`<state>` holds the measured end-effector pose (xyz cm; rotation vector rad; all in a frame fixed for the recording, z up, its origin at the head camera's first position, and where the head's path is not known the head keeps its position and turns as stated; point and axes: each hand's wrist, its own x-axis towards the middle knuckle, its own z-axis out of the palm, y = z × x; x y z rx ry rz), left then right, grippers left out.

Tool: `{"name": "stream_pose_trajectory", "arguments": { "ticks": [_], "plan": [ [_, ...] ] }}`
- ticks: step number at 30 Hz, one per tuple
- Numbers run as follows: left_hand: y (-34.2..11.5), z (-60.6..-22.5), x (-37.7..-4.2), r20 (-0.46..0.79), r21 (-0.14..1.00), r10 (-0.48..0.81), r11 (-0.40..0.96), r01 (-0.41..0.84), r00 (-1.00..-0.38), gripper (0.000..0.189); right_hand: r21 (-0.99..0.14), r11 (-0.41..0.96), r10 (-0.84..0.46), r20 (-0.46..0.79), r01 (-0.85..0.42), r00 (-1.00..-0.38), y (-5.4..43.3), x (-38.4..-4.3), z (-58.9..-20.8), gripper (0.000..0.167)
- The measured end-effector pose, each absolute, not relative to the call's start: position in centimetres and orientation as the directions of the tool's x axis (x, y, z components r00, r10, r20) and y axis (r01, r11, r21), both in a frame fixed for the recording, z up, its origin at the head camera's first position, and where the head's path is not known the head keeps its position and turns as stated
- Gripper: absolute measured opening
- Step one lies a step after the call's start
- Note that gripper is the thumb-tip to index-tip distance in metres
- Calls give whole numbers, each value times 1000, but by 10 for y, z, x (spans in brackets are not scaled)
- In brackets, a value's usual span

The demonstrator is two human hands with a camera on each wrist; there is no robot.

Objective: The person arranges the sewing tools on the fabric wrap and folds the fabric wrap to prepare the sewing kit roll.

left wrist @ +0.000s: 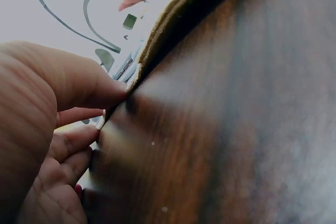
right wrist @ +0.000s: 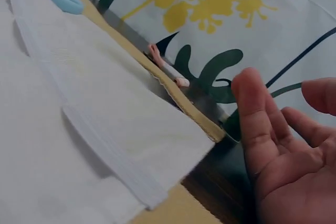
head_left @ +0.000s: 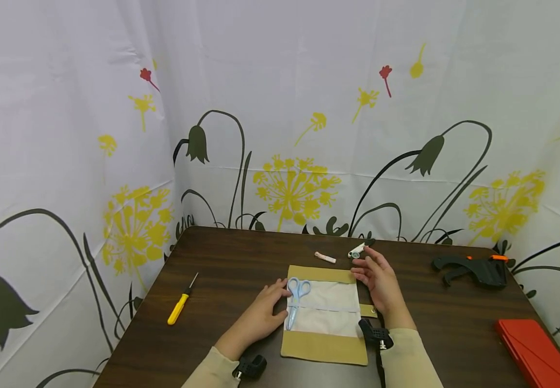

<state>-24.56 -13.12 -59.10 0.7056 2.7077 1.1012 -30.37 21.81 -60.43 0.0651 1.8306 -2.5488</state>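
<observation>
A tan cloth tool roll (head_left: 323,347) lies unfolded on the table, its white lining crossed by an elastic band (right wrist: 107,150). Pale blue scissors (head_left: 298,291) are tucked under the band at the left side. My left hand (head_left: 262,312) touches the roll's left edge, thumb and fingers spread along it beside the scissors. Fingers apart, my right hand (head_left: 379,280) is at the upper right corner of the roll and holds nothing. Just beyond its fingertips lies a small white object with a round glassy end (head_left: 356,251). A short pink-and-white item (head_left: 325,257) lies behind the roll.
A yellow-handled screwdriver (head_left: 179,307) lies on the left of the table. At the right are a black clamp with orange parts (head_left: 474,269) and a red case (head_left: 534,350). A strap tab with a snap (head_left: 368,311) sticks out on the roll's right. Flower-printed curtain (head_left: 280,108) encloses the table.
</observation>
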Motion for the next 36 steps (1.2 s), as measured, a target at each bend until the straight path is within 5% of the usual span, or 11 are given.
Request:
{"name": "stream_pose_trajectory", "arguments": {
  "ticks": [18,31,36],
  "plan": [
    [-131,-590,-245,43,692,462,626,360,-886,37,-896,-406,-175,-115,178,-978,220,-304,-601,63],
    [-130,-590,-245,48,690,471,622,370,-881,36,-890,-435,-130,-90,138,-987,221,-305,-603,56],
    [-130,-589,-244,53,697,472,614,371,-880,36,-891,-440,-77,-86,112,-993,220,-307,-606,33]
  ]
}}
